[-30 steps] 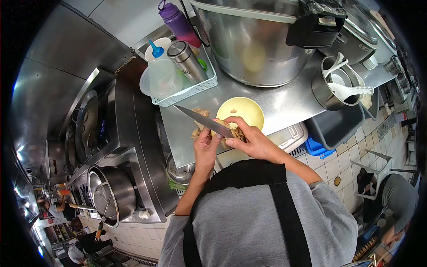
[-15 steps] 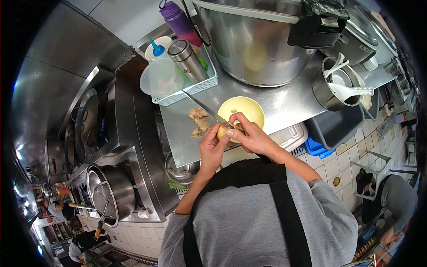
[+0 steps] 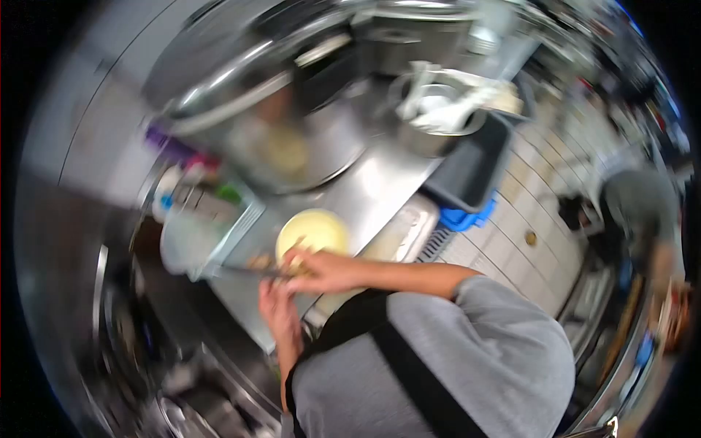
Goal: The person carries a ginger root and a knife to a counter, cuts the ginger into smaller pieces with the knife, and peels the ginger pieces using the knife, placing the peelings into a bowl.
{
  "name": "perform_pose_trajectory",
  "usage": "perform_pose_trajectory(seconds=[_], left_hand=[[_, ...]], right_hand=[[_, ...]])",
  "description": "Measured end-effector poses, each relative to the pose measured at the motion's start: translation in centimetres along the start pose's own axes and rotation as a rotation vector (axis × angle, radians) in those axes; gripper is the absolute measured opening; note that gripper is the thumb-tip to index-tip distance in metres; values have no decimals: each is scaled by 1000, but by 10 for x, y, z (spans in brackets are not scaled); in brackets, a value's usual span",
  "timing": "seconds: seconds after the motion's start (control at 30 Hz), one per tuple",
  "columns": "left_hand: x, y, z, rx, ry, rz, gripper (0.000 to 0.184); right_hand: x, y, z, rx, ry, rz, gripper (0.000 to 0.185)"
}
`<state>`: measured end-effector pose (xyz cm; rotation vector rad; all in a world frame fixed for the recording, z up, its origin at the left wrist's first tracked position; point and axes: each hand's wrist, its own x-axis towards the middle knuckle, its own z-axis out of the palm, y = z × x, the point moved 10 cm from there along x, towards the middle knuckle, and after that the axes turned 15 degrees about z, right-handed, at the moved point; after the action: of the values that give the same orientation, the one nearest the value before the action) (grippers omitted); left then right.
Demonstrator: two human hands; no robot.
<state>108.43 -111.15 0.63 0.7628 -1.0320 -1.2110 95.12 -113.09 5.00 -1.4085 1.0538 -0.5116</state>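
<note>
View turned, right grip (image 3: 321, 271) closed around knife (image 3: 252, 271)

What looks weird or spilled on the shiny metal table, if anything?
Nothing clearly stands out, though it's all blurry. The round yellow bowl looks upright on the shiny metal table. Some small brownish lumps lie loose beside it, a bit untidy, but I see no spill or damage.

Pale yellow, grey and black against silver, with small flashes of blue and purple.
The bowl (image 3: 321, 225) is plain pale yellow, the desk (image 3: 372, 186) silver, the knife (image 3: 250, 271) dark grey, the ginger (image 3: 261, 260) tan. A plain grey T-shirt (image 3: 475, 350) shows beside a black apron (image 3: 418, 376); the bottle (image 3: 169, 144) runs purple to pink, the tub (image 3: 467, 171) is dark grey, the bin (image 3: 464, 220) bright blue, and the off-white floor (image 3: 504, 255) has a grid of darker lines.
</note>
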Motion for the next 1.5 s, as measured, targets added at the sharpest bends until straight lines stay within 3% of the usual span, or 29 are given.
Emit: perform_pose_trajectory(seconds=[0.03,0.07,0.17,0.23,0.4,0.5,0.77,1.03,1.13,1.17,1.2,1.23,1.37,1.4,1.5], left_hand=[[5,10,16,5,-2,0,35],[5,6,12,14,12,-16,37],[13,8,15,-45,24,-56,43],[15,1,22,-97,-13,-93,42],[28,-38,3,-135,-146,-187,44],[30,-39,12,-119,-172,-250,32],[26,-61,9,-283,-212,-463,37],[21,-54,3,-364,-140,-583,41],[13,-57,8,-357,-282,-582,41],[9,-60,-2,-306,-206,-595,39],[3,-51,8,-248,-107,-593,37],[-2,-49,16,-295,-173,-624,37],[-8,-40,12,-515,-188,-629,38],[-7,-27,21,-495,-105,-598,38],[-5,-17,20,-637,-207,-516,38]], right_hand=[[-1,1,-1,32,53,-99,53],[-1,8,1,-5,17,-3,53],[-19,4,-4,19,-2,14,61],[-21,3,-12,-27,164,-122,54],[-23,19,-22,97,223,-43,52],[-31,23,-24,86,270,-12,53],[-32,23,-24,42,409,-53,53],[-36,18,-9,19,390,-44,52],[-28,23,-8,19,420,5,53],[-23,25,-6,26,415,14,54],[-20,28,-6,85,380,18,53],[0,46,-4,211,388,-38,51],[-10,50,-15,460,252,200,48],[-6,63,-15,445,276,322,48],[1,55,-14,480,206,276,52]])
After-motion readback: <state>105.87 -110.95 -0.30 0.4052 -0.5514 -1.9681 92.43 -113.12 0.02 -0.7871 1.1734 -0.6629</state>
